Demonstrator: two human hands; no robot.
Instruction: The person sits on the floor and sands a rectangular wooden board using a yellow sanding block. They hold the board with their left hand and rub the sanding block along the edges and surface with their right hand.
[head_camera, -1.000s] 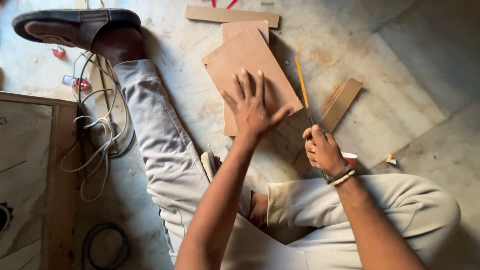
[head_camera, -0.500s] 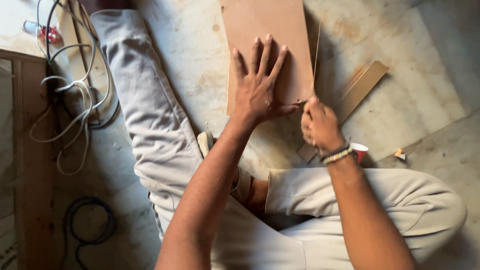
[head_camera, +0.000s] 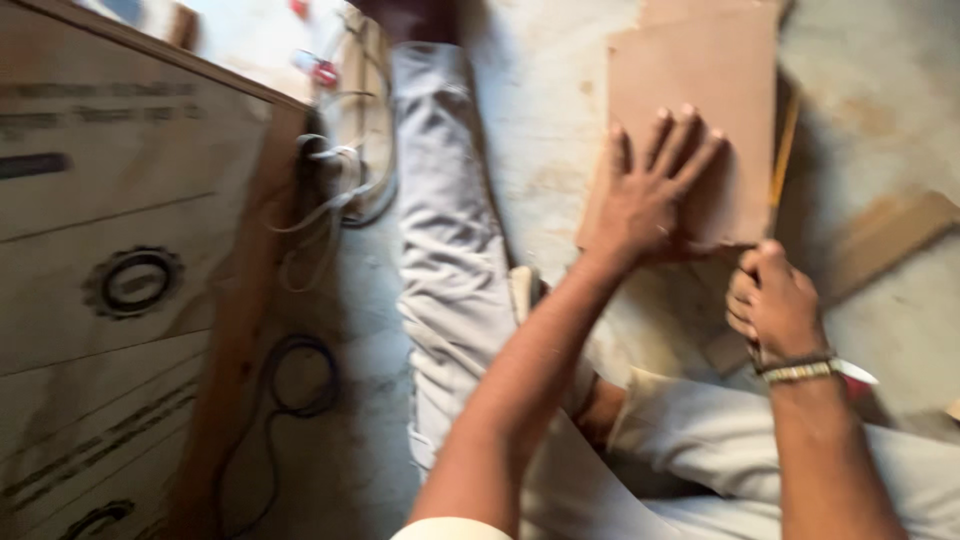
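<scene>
Pressing flat on a brown rectangular wooden board (head_camera: 700, 110), the left hand (head_camera: 650, 200) has its fingers (head_camera: 690, 145) spread wide and laid open on the board's lower half, gripping nothing. The board lies on the pale, dusty stone floor (head_camera: 550, 150), its near edge just under the heel of that hand.

Just past the board's near right corner, the right hand (head_camera: 775, 305) is curled into a loose fist. Its fingers are closed on a thin yellow pencil (head_camera: 783, 160), which runs up along the board's right edge, close against it; motion blur hides whether the tip touches the wood. A beaded bracelet (head_camera: 810, 368) circles that wrist.

To the right of the board a narrow light-brown wooden strip (head_camera: 880, 240) lies slanted on the floor, apart from the board. To the board's left the person's leg in pale grey trousers (head_camera: 440, 230) stretches out along the floor. Further left of the board, beyond the leg, white cables (head_camera: 335, 170) tangle beside a large plywood panel (head_camera: 110, 260) with dark printed markings, and a black cable (head_camera: 290, 385) loops at the panel's edge.
</scene>
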